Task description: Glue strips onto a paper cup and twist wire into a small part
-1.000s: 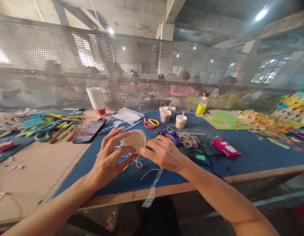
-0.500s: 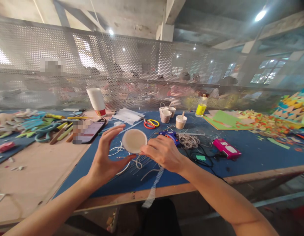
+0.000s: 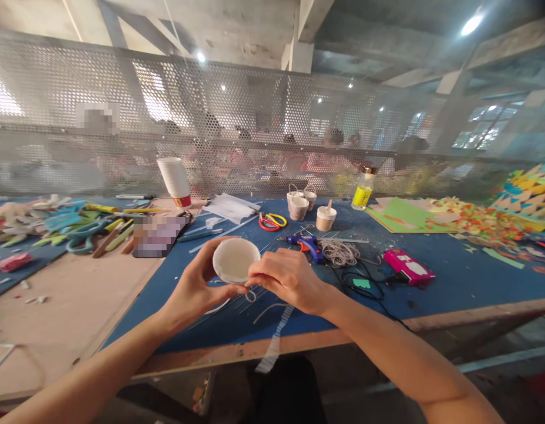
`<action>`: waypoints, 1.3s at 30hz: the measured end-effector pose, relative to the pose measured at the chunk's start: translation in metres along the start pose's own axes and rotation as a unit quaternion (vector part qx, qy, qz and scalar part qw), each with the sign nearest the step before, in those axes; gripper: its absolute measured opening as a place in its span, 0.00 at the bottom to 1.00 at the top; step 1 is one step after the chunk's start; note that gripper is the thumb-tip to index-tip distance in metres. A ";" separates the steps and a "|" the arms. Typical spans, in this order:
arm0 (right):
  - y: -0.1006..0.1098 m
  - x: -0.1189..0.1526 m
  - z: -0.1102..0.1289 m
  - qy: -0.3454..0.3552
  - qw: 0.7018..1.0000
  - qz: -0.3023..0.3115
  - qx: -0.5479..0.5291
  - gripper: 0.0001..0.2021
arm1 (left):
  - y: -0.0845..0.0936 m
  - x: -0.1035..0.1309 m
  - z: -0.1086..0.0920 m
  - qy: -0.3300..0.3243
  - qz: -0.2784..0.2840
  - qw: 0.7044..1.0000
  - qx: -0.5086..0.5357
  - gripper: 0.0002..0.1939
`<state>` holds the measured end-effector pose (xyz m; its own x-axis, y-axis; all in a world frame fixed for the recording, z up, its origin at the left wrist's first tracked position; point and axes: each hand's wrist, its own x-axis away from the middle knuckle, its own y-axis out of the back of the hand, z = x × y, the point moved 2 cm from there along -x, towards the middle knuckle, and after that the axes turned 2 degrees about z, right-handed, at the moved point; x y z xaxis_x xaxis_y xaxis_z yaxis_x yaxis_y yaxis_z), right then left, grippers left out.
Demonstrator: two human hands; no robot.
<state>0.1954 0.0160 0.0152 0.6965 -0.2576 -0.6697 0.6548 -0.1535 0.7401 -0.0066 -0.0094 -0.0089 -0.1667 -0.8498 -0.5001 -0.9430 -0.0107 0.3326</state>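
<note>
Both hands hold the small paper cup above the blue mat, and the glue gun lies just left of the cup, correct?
Not quite. Head view: both hands, left hand and right hand, hold the paper cup, but the glue gun lies to its right.

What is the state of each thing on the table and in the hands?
Paper cup: held by both hands, its opening faces the camera.
Left hand: grips the cup.
Right hand: pinches the cup rim.
Scissors: closed, lying flat.
Cup stack: upside down.
Yellow bottle: upright, capped.
Glue gun: lying on the table.
</note>
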 end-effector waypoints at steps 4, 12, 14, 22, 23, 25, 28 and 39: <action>0.002 -0.001 0.000 0.010 0.999 0.009 -0.030 0.12 | 0.002 0.000 -0.003 0.003 -0.020 1.000 -0.019 0.37; 0.003 0.001 -0.001 0.011 0.996 0.041 -0.082 0.11 | 0.003 -0.005 -0.008 0.004 -0.007 1.000 -0.015 0.34; 0.004 0.000 -0.001 -0.003 0.994 0.041 -0.098 0.11 | 0.004 -0.005 -0.007 0.009 -0.002 1.000 -0.004 0.33; 0.005 0.001 -0.002 -0.062 0.987 0.035 -0.143 0.14 | 0.004 -0.005 -0.003 0.068 0.026 0.996 0.044 0.33; 0.004 0.001 -0.002 -0.072 0.985 0.036 -0.152 0.15 | 0.004 -0.005 -0.002 0.076 0.029 0.995 0.052 0.33; 0.002 0.002 -0.004 -0.092 0.979 0.039 -0.176 0.15 | 0.003 -0.005 -0.001 0.090 0.033 0.993 0.068 0.33; 0.001 0.002 -0.005 -0.119 0.965 0.048 -0.231 0.13 | 0.002 -0.004 0.003 0.105 0.035 0.989 0.095 0.32; -0.002 0.000 -0.016 -0.172 0.935 0.041 -0.308 0.09 | 0.005 -0.011 0.006 0.056 0.086 0.987 0.128 0.43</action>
<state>0.1984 0.0312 0.0130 0.6852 -0.5522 -0.4749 0.7223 0.4308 0.5411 -0.0112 0.0032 -0.0067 -0.3111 -0.8803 -0.3581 -0.9478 0.2595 0.1854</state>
